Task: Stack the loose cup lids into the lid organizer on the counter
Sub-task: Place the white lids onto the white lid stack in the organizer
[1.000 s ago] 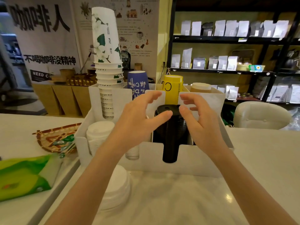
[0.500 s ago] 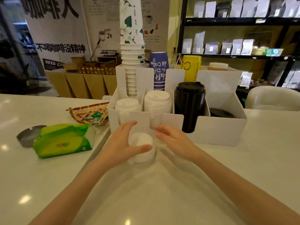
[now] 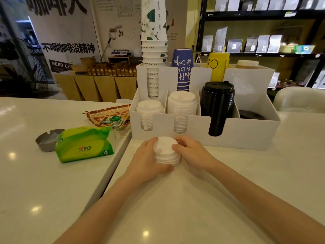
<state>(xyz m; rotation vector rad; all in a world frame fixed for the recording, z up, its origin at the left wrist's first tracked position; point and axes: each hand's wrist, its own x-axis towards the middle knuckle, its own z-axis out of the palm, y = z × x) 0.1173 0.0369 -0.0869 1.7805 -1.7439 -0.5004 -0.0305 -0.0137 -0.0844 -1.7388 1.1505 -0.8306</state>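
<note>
Just behind the hands stands the white lid organizer (image 3: 246, 136) on the tabletop (image 3: 193, 199), its front wall right beside the fingers. Four front slots: two hold white lid stacks (image 3: 182, 106), one a tall black lid stack (image 3: 217, 104), and the rightmost a low black lid (image 3: 251, 115). Behind them, three cup stacks and a fourth capped one. Off to the left sit a green tissue pack (image 3: 84, 145), a grey ashtray (image 3: 47, 140) and a woven tray (image 3: 109, 116). The left hand (image 3: 147, 161) and the right hand (image 3: 191, 152) each wrap a half-closed grip round one short stack of loose white lids (image 3: 167, 152), resting on the tabletop between them.
</note>
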